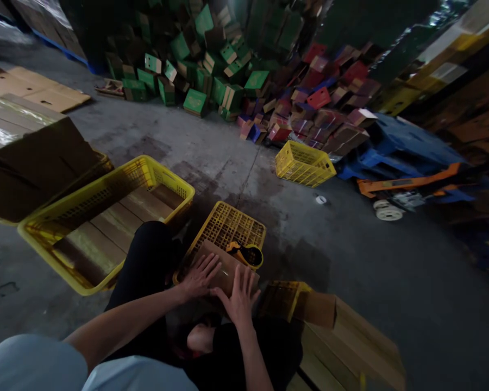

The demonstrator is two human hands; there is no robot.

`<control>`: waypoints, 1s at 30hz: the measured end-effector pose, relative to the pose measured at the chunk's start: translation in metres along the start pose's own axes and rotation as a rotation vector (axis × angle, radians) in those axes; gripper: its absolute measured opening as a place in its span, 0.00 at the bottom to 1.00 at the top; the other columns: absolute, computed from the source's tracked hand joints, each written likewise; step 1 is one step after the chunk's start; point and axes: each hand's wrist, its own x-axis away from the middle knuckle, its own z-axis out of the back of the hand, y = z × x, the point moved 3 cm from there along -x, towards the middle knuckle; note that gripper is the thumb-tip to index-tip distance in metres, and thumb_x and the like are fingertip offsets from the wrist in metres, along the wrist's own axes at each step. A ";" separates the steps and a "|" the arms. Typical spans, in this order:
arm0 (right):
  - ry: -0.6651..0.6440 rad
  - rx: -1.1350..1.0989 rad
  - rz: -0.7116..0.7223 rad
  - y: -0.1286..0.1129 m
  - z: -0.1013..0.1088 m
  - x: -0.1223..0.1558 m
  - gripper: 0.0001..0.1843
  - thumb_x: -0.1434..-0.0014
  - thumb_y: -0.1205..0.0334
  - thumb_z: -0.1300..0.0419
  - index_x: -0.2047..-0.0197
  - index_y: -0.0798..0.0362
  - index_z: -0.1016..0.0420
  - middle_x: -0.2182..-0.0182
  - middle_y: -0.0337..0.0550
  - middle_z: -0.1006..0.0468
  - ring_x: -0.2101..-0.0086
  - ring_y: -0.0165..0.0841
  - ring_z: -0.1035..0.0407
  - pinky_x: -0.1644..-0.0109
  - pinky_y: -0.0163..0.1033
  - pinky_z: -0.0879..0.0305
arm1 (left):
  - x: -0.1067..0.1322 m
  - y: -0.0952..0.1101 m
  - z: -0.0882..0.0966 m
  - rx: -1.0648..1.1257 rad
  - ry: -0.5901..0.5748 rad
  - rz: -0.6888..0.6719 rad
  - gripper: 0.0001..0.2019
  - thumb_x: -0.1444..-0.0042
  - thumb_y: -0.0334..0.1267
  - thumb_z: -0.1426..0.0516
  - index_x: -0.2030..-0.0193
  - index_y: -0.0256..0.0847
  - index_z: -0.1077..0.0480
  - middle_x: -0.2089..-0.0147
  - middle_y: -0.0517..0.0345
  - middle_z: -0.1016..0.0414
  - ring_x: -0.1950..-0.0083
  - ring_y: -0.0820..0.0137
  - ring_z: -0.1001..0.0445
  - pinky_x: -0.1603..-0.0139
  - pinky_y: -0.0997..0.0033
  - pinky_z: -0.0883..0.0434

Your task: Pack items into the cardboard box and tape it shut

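A brown cardboard box lies on an upturned yellow plastic crate in front of my knees. My left hand rests flat on the left part of the box top, fingers spread. On the right part lies my right hand, also spread, its thumb pointing towards the left hand. Just beyond the box sits a yellow and black tape dispenser on the crate. Neither hand is wrapped around anything.
A yellow basket with cardboard boxes stands left, beside a large carton. Flattened cartons lean at right. Farther off are a yellow crate, an orange pallet jack, blue pallets and heaped green boxes.
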 end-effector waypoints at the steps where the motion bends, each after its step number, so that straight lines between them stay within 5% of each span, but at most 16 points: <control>1: -0.027 -0.004 0.026 0.007 0.004 -0.002 0.60 0.42 0.26 0.45 0.22 0.50 0.71 0.24 0.54 0.71 0.27 0.56 0.77 0.35 0.77 0.58 | 0.000 0.000 0.000 0.008 -0.004 0.000 0.46 0.37 0.66 0.48 0.24 0.33 0.50 0.22 0.36 0.53 0.21 0.47 0.60 0.26 0.43 0.56; 6: -0.264 0.028 0.235 0.022 0.018 -0.023 0.73 0.52 0.37 0.29 0.25 0.38 0.82 0.25 0.44 0.81 0.28 0.53 0.85 0.35 0.80 0.63 | 0.000 -0.002 -0.001 0.070 -0.013 -0.002 0.50 0.39 0.68 0.48 0.22 0.35 0.56 0.22 0.37 0.55 0.21 0.48 0.60 0.26 0.44 0.57; 13: -0.440 0.038 0.235 0.016 0.018 -0.040 0.72 0.53 0.41 0.29 0.27 0.28 0.84 0.25 0.37 0.85 0.29 0.57 0.86 0.38 0.83 0.66 | -0.002 0.001 0.012 0.145 0.004 0.010 0.48 0.37 0.66 0.49 0.21 0.37 0.62 0.21 0.39 0.56 0.21 0.49 0.60 0.25 0.43 0.57; 21: -0.513 0.043 0.213 0.014 0.022 -0.038 0.74 0.54 0.39 0.28 0.28 0.27 0.87 0.27 0.36 0.90 0.30 0.57 0.90 0.38 0.83 0.67 | 0.001 -0.023 0.016 0.333 0.148 0.531 0.39 0.30 0.41 0.52 0.22 0.38 0.72 0.20 0.35 0.68 0.21 0.47 0.62 0.28 0.41 0.46; 25: -0.561 0.062 0.217 0.015 0.016 -0.041 0.75 0.54 0.36 0.29 0.29 0.29 0.91 0.28 0.37 0.95 0.31 0.57 0.96 0.39 0.84 0.70 | 0.001 -0.025 0.003 0.368 0.069 0.551 0.34 0.29 0.39 0.56 0.21 0.40 0.67 0.21 0.39 0.61 0.22 0.51 0.55 0.28 0.46 0.43; 30: -0.549 0.035 0.231 0.016 0.015 -0.041 0.75 0.54 0.34 0.30 0.28 0.30 0.90 0.28 0.40 0.94 0.32 0.56 0.96 0.40 0.84 0.72 | 0.001 -0.022 -0.002 0.286 -0.012 0.600 0.35 0.28 0.47 0.55 0.21 0.37 0.64 0.23 0.29 0.55 0.25 0.44 0.45 0.34 0.46 0.35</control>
